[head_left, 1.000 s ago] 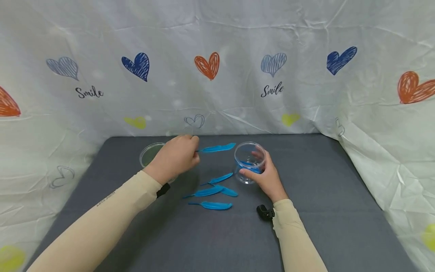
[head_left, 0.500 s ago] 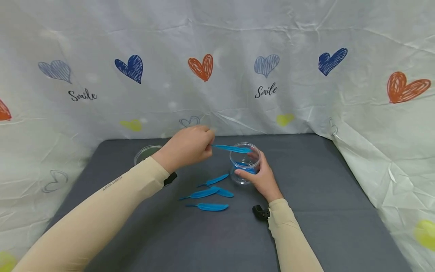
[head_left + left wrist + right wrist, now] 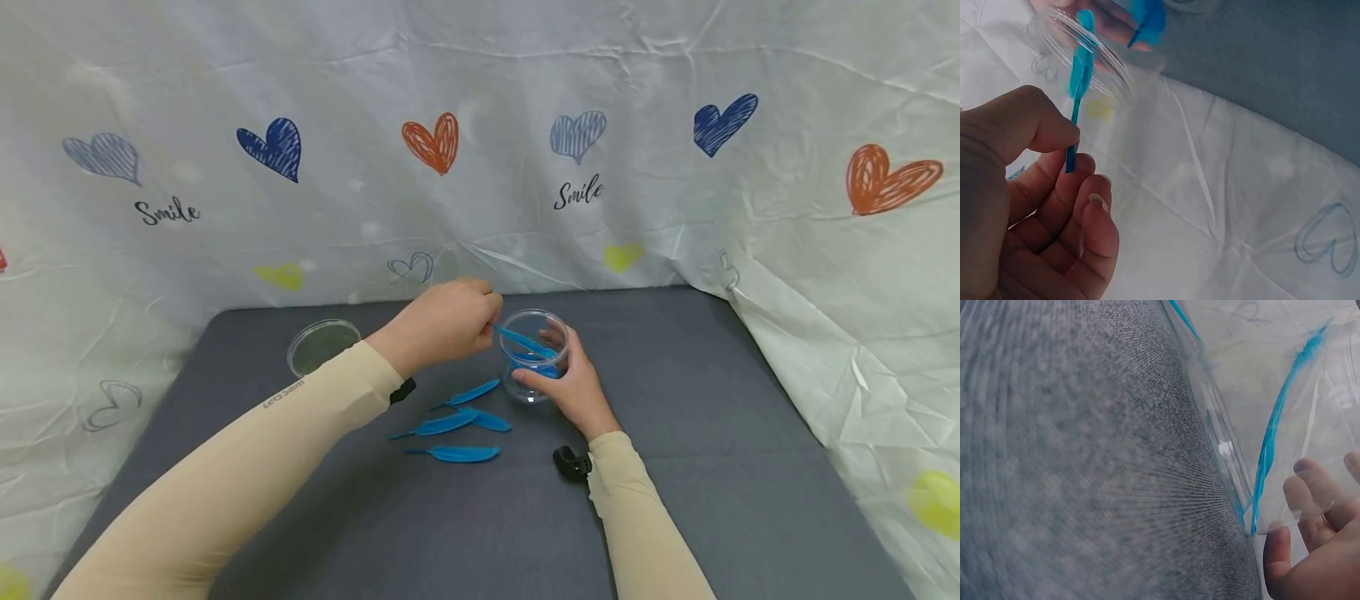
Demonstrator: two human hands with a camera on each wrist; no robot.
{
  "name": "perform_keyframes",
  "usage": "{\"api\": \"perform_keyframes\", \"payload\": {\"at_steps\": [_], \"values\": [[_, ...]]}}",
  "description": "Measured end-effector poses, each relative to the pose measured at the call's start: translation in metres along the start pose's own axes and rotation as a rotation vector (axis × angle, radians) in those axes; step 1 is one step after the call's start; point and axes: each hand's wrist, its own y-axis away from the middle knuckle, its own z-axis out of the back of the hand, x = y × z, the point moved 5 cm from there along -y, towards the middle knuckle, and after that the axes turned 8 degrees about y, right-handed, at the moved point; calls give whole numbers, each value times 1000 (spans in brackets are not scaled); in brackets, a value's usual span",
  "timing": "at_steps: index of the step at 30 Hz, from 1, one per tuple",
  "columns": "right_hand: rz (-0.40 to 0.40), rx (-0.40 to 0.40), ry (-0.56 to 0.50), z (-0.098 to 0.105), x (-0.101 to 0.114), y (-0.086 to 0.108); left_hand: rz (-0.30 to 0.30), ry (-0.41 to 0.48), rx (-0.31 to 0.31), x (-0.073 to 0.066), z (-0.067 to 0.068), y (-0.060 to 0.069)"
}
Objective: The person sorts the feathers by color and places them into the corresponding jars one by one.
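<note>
My left hand pinches a blue feather by its quill between thumb and forefinger, as the left wrist view shows. The vane slants down into the mouth of a clear plastic jar. My right hand grips the jar around its right side, thumb in front and fingers behind. The jar stands upright on the table. Inside it are blue feathers; in the right wrist view one feather leans against the wall. On the table left of the jar lie several loose blue feathers, two of them overlapping.
A round clear-rimmed object sits at the back left, partly hidden by my left forearm. The dark grey tabletop ends at a white cloth backdrop printed with hearts. A black strap is at the right wrist.
My left hand has moved right, taking the feather from left of the jar across its rim and tilting it down into the mouth. The right hand keeps holding the jar in place.
</note>
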Motion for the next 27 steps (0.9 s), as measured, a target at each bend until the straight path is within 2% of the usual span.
{"api": "perform_keyframes", "payload": {"at_steps": [6,12,21,24,27], "values": [[-8,1,3,1,-4,0,-34,-17,28,-10,-14,-15],[-5,6,-2,1,-2,-3,-51,-34,23,-12,-19,-24],[10,24,-19,-3,1,-1,-41,-48,54,-11,-28,-29],[6,17,-15,-2,0,0,-34,-43,32,-10,-27,-29],[7,8,-5,0,0,-2,-6,-17,-2,-4,-21,-25]]}}
